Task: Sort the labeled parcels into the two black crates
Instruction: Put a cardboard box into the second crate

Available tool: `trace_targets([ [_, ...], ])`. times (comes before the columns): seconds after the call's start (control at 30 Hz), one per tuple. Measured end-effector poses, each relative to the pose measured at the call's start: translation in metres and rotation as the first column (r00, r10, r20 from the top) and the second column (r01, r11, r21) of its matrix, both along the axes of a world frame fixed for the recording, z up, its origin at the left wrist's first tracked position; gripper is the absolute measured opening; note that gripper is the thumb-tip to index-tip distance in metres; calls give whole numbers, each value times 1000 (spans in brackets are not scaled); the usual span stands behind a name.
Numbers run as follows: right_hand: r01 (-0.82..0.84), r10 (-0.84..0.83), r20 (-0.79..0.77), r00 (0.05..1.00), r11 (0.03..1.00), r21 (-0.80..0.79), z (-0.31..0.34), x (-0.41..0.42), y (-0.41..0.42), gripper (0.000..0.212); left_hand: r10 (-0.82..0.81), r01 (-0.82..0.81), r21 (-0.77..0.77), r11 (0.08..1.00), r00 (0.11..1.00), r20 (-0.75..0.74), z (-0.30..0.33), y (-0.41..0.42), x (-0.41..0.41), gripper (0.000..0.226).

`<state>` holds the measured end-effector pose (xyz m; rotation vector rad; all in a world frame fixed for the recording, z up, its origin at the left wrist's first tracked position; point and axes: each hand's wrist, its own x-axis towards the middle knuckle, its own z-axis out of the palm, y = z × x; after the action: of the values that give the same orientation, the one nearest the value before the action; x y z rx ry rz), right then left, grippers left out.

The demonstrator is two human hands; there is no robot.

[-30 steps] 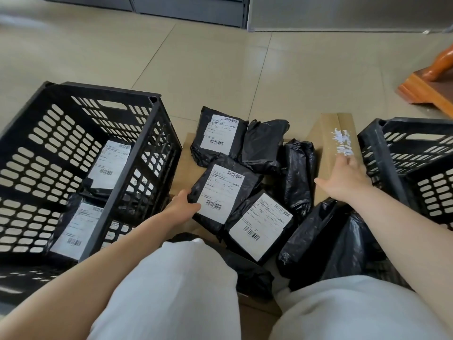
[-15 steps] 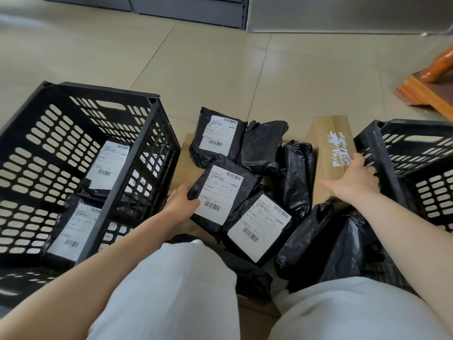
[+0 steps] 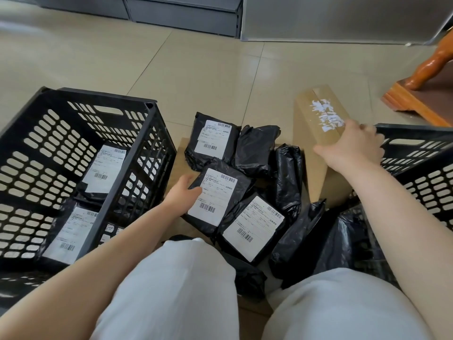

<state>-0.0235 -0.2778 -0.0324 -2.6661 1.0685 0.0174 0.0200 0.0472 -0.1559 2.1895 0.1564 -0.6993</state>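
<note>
Right hand (image 3: 353, 148) gripped the cardboard box (image 3: 321, 123), fingers clenched over its near end, tilting it toward the right crate (image 3: 416, 153), probably to drop in. Left hand (image 3: 182, 192) grasped a labeled parcel (image 3: 218, 195) left of that box.

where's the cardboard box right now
In the head view the cardboard box is right of centre, tilted up in the right hand, between the pile of black parcels and the right crate.
</note>
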Motion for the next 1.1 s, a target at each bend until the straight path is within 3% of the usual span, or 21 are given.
trace_targets([
  [0.2, -151, 159, 54, 986, 980, -130, 34, -7, 31, 86, 23, -42, -225, 973, 996, -87, 35, -23, 9, 56],
  [0.37, -363, 423, 89, 902, 853, -374, 35, -26, 69, 83, -5, -193, -572, 797, 945, -326, 74, -51, 15, 50],
  [0.53, -499, 585, 35, 811, 721, -482, 24, -33, 95, 86, -43, -308, -693, 652, 897, -439, 101, -76, 12, 73],
  [0.8, -657, 698, -59, 714, 638, -401, 15, -31, 120, 95, -14, -517, -711, 476, 804, -594, 89, -77, 11, 63],
  [1.1, -825, 834, 72, 547, 552, -120, 11, -28, 121, 63, 84, -579, -684, 443, 787, -611, 60, -67, 6, 59],
])
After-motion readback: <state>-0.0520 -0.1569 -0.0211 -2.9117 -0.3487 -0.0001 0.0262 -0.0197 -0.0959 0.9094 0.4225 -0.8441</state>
